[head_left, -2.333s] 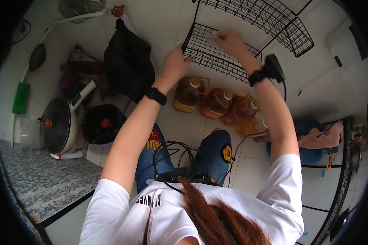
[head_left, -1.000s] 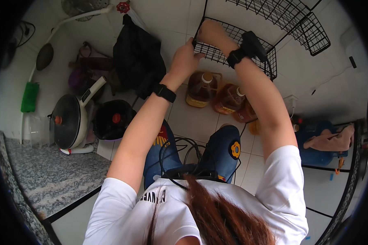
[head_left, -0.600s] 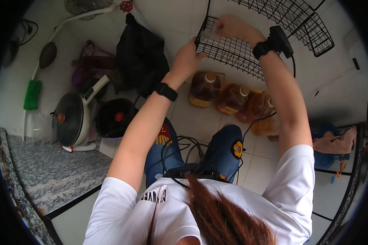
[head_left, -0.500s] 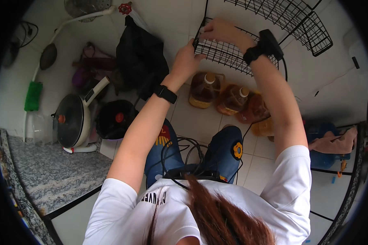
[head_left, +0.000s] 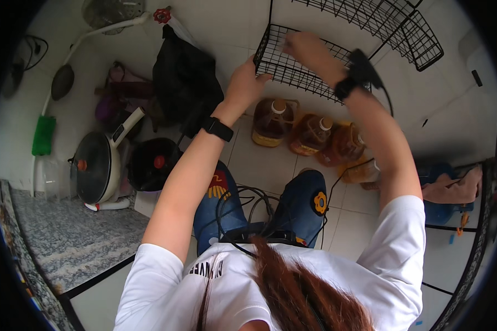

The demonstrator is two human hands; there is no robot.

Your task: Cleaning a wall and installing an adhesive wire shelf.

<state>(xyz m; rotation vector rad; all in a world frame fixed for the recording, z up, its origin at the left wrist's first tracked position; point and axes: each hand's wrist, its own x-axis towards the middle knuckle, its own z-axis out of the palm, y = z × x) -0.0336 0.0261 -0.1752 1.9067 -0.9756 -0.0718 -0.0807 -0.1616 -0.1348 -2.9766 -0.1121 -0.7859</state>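
Note:
A black wire basket (head_left: 295,69) hangs against the pale wall in front of me, below a second wire basket (head_left: 392,27). At the lower basket's left end, my left hand (head_left: 244,87) grips the side, with the thumb apart along the front and the other fingers partly hidden. Over the inside of the same basket is my right hand (head_left: 310,51), its fingers curled together. It is slightly blurred, so anything small in those fingers cannot be made out. Black bands circle both wrists, and a black device with a cable sits by the right one.
Several large oil bottles (head_left: 273,122) stand on the tiled floor below the basket. To the left are a lidded pan (head_left: 96,165), a black pot (head_left: 153,163) and a hanging black bag (head_left: 182,71). Loose black cable (head_left: 248,201) lies over my lap. A pink cloth (head_left: 453,186) hangs at right.
My right hand has moved right, away from the basket's left end to over its inside. The left hand keeps its hold on that end. The whole view has shifted slightly.

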